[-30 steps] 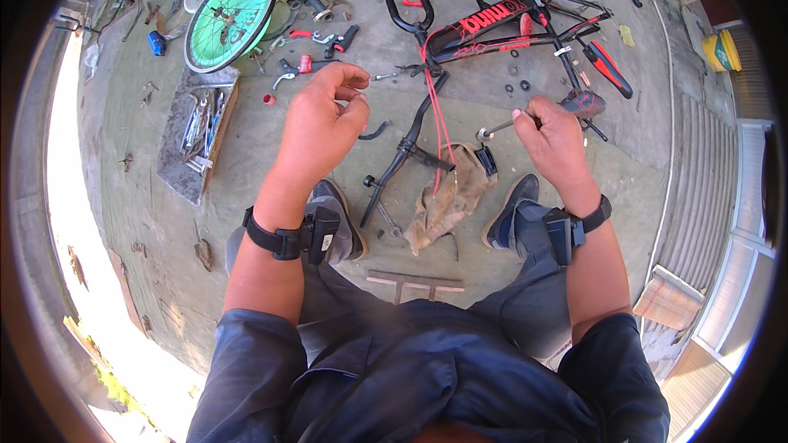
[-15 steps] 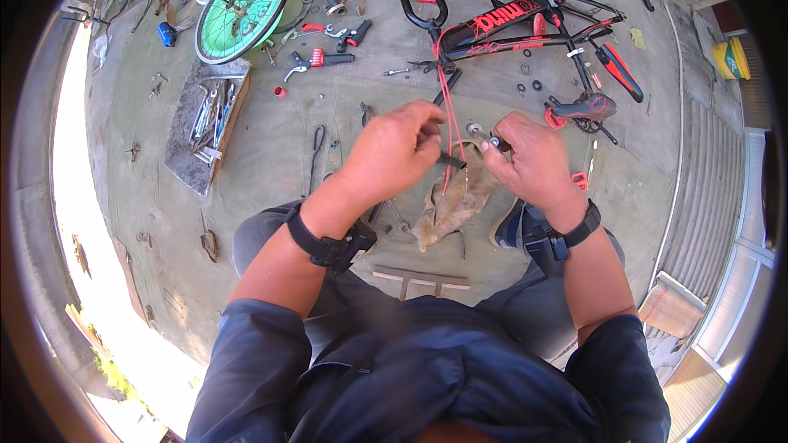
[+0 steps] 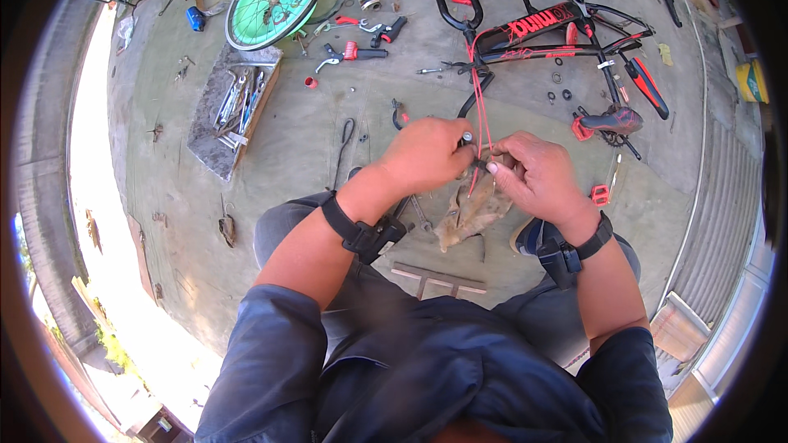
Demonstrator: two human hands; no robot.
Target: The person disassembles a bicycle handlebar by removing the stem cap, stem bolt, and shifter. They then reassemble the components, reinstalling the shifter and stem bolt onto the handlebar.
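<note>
Over rough concrete, left hand (image 3: 428, 152), right hand (image 3: 533, 172), thin red cable (image 3: 480, 111), crumpled rag (image 3: 468, 213)

A small silver metal part (image 3: 467, 138) sits pinched at the fingertips of the left hand (image 3: 427, 152), its rounded end poking up just clear of the knuckles; most of it is hidden by the fingers. 2 thin red cables (image 3: 480, 115) run from the far black fork down between both hands, close together and nearly straight, passing just right of the metal part. The right hand (image 3: 533, 172) grips a dark small piece (image 3: 478, 164) against them, too covered to identify. Just near of the hands, on the concrete, lies a crumpled brown rag (image 3: 469, 212), with the cables' red ends trailing onto it
</note>
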